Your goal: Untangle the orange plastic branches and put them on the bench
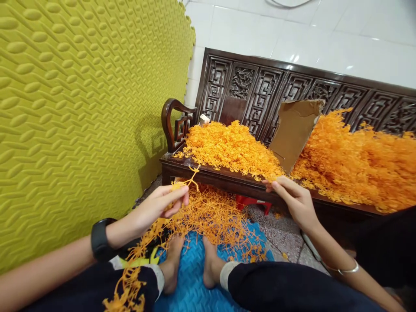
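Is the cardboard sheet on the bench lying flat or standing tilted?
Tilted. The cardboard stands on its lower edge between the two orange piles, and its top leans toward the carved backrest.

I see yellow-green foam panel (81, 108) at frame left, embossed wave pattern. Orange plastic strands (232, 149) heaped centre and right. Dark brown carved bench (260, 86), fretwork lattice back. Brown cardboard (294, 130). Blue mat (191, 277) at bottom centre, black wristband (98, 239) lower left.
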The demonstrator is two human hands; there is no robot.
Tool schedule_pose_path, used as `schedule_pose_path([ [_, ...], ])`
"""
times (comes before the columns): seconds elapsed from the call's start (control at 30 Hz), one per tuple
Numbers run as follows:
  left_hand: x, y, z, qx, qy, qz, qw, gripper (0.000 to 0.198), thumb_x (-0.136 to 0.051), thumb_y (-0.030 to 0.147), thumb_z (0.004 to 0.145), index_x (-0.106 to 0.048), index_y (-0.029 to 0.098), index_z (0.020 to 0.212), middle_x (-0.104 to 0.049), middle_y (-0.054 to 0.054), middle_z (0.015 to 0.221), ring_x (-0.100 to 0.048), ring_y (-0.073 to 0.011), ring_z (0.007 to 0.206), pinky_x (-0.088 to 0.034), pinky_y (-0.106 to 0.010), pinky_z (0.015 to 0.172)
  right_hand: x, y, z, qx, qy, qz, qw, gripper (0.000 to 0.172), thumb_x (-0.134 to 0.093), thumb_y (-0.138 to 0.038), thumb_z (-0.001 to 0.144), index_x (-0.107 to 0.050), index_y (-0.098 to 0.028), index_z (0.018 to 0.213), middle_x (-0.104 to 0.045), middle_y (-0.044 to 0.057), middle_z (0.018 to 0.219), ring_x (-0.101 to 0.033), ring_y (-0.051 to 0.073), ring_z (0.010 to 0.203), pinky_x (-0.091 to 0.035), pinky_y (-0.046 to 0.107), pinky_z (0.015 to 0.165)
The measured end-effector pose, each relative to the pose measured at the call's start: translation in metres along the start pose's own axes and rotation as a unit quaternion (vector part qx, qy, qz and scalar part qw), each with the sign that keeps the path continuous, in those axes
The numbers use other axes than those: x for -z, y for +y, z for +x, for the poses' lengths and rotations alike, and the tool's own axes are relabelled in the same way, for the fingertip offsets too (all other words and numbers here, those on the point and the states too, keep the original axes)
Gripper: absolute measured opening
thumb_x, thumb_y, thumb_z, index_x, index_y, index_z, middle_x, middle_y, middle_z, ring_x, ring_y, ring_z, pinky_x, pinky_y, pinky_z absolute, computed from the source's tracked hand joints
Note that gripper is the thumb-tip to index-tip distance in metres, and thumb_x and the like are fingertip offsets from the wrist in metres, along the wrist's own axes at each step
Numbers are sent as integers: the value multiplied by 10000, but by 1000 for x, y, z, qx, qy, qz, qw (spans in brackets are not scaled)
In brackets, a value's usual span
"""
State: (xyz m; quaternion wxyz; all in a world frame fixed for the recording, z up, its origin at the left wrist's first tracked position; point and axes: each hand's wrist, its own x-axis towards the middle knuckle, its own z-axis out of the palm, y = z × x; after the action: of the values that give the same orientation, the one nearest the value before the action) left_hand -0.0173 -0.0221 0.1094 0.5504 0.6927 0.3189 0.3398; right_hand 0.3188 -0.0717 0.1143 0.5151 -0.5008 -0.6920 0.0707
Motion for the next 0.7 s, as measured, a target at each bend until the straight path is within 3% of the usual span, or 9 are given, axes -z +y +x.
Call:
schedule_pose_path([
  [0.13,-18,5,4,-4,-36,-56,998,322,-413,394,889,-586,150,771,-493,36,478,-416,-94,451,-338,-226,501,-2,-9,13,15,52,28,998,267,-487,-345,883,-657,-211,727,-649,41,803,-609,203,835,-447,329,801],
  [0.3,-35,13,6,-17,-78,-109,991,295,-420,338,902,-618,120,882,-654,-45,704,-570,-137,639,-443,-271,656,3,-6,60,45,98,-68,992,310,-446,-389,891,-654,-180,798,-639,42,742,-570,144,589,-449,284,626],
  [0.4,-39,16,7,-28,-85,-112,990,307,-412,340,910,-624,121,877,-659,-49,707,-581,-147,648,-448,-280,655,4,24,108,55,107,-204,972,313,-446,-360,883,-637,-158,738,-611,49,668,-550,152,579,-415,278,600],
  [0.5,-42,20,8,-38,-63,-126,989,313,-407,340,911,-628,122,870,-654,-50,695,-576,-145,637,-443,-277,641,5,64,155,25,89,-364,927,302,-447,-295,868,-612,-139,669,-615,107,773,-557,191,730,-393,297,689],
  [0.6,-43,22,9,-47,-39,-137,989,312,-414,347,907,-629,124,863,-646,-48,675,-566,-143,624,-435,-271,621,5,101,185,-16,72,-403,912,240,-470,-210,829,-599,-123,645,-601,165,975,-544,200,829,-382,291,743],
  [0.7,-42,21,10,-52,-22,-145,988,319,-424,366,901,-629,126,857,-642,-49,660,-561,-145,615,-430,-271,610,3,131,192,-53,87,-391,915,163,-499,-145,777,-602,-108,656,-605,181,965,-545,201,797,-387,297,729],
])
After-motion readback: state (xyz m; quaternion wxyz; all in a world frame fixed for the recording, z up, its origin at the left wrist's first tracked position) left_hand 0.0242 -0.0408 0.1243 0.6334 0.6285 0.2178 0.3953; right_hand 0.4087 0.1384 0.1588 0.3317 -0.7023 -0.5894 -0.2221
